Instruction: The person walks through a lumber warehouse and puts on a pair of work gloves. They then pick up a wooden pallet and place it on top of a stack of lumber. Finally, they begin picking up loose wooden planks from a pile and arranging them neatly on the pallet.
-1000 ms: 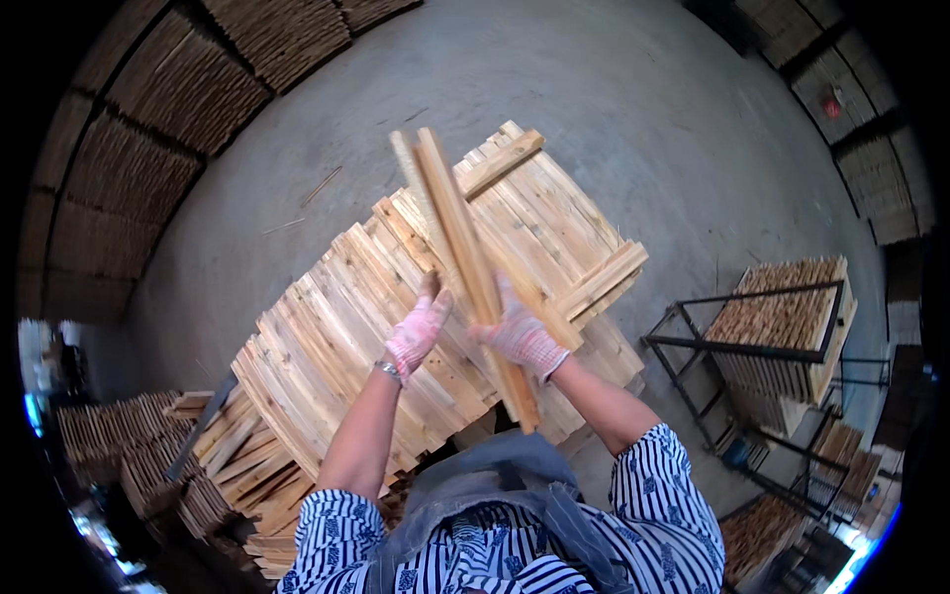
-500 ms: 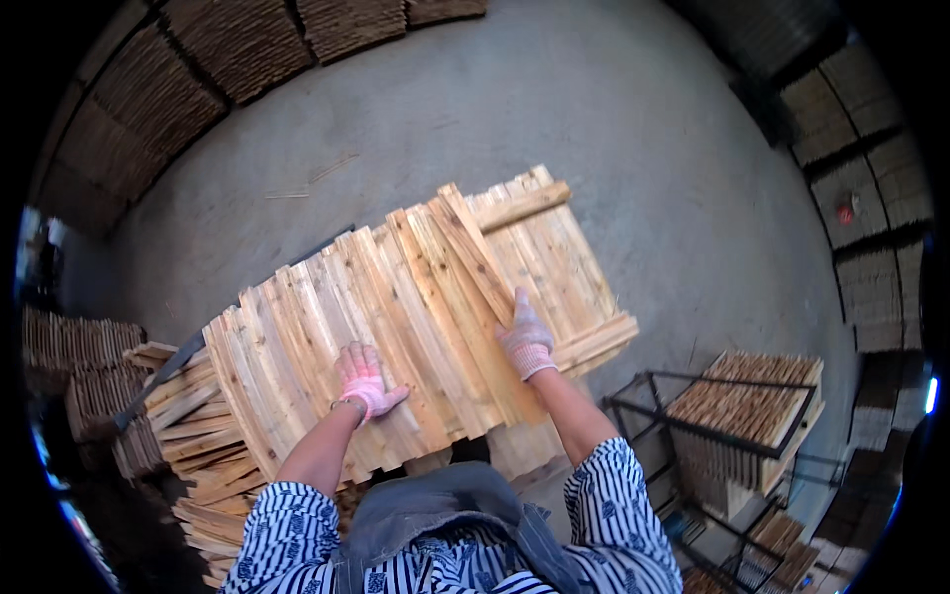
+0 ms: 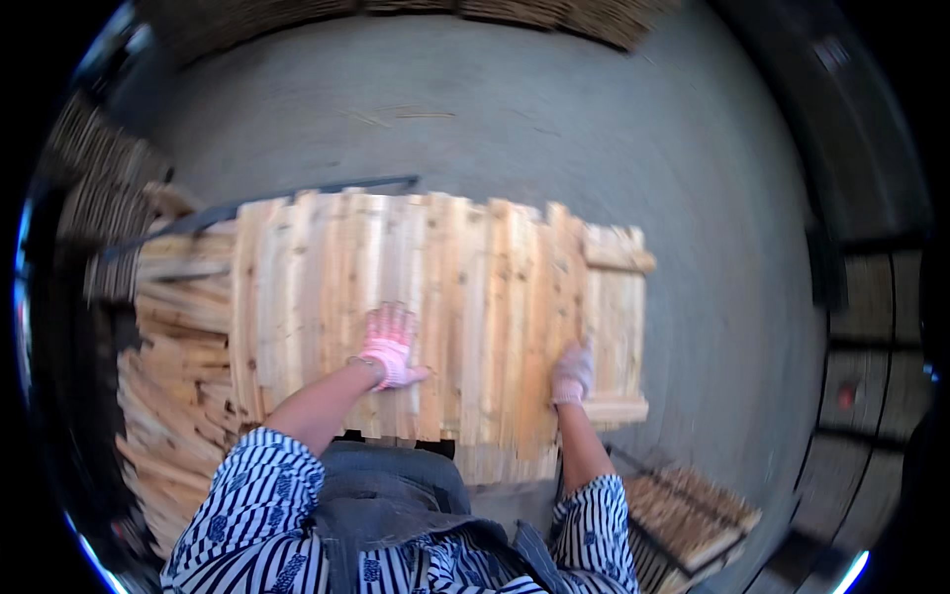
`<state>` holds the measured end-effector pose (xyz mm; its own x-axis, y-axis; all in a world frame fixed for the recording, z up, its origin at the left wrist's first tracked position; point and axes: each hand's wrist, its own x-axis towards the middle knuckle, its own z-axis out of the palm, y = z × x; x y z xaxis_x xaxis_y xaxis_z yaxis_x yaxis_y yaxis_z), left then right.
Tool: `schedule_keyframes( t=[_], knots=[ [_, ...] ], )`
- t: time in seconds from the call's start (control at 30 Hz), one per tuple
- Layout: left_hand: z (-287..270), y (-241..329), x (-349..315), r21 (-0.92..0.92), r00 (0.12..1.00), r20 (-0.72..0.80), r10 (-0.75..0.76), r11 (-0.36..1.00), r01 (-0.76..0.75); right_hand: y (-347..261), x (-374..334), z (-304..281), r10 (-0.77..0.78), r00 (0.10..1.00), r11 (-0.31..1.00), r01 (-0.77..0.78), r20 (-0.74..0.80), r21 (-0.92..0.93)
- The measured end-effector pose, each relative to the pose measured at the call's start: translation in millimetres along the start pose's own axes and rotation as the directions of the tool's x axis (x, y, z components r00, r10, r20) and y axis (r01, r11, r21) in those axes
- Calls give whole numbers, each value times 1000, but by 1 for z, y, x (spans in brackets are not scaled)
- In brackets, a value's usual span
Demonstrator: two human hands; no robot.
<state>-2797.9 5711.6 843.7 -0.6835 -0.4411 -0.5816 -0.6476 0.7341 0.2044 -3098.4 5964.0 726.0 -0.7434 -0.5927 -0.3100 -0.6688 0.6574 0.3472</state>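
A row of pale wooden boards point(image 3: 475, 317) lies side by side in front of me, their far ends uneven. My left hand point(image 3: 389, 346), in a pink-and-white glove, rests flat on the middle boards with its fingers spread. Toward the right end, my right hand point(image 3: 572, 374), in a paler glove, is closed at the edge of the last wooden board point(image 3: 564, 287) of the row. Motion blurs its fingers. Right of that board, a lower layer of boards point(image 3: 616, 332) shows, with crosswise wood pieces at its far end point(image 3: 618, 255) and near end point(image 3: 616, 408).
Loose wooden strips point(image 3: 183, 396) are heaped at the left. A dark metal bar point(image 3: 297, 188) runs along the far left side of the boards. A stack of wood in a frame point(image 3: 693, 515) stands at the lower right. Further stacks point(image 3: 876, 346) line the right side.
My view has turned, so the boards now lie more level. The last board, slanted against its neighbours before, now lies nearly parallel to them. My left hand stays flat on the boards.
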Motion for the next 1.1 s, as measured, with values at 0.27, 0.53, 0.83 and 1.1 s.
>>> schedule_keyframes(
  t=[0.27, 0.53, 0.83, 1.1],
  knots=[
    [35, -27, -22, -222, 992, -119, 31, 973, -57, -27, -22, -95, 211, 973, 833, -127, -96, 538],
    [2, -137, -177, -961, 729, -259, -634, 97, -257, -201, -112, -198, -579, 753, 437, 609, -311, 662],
    [116, -400, -210, -407, 585, 413, -698, -716, -567, -581, -183, -353, -888, 317, 151, 885, -333, 440],
    [104, -415, -191, -254, 756, 394, -522, -853, -456, -715, -145, -360, -867, 428, 370, 896, 255, -247]
  ],
)
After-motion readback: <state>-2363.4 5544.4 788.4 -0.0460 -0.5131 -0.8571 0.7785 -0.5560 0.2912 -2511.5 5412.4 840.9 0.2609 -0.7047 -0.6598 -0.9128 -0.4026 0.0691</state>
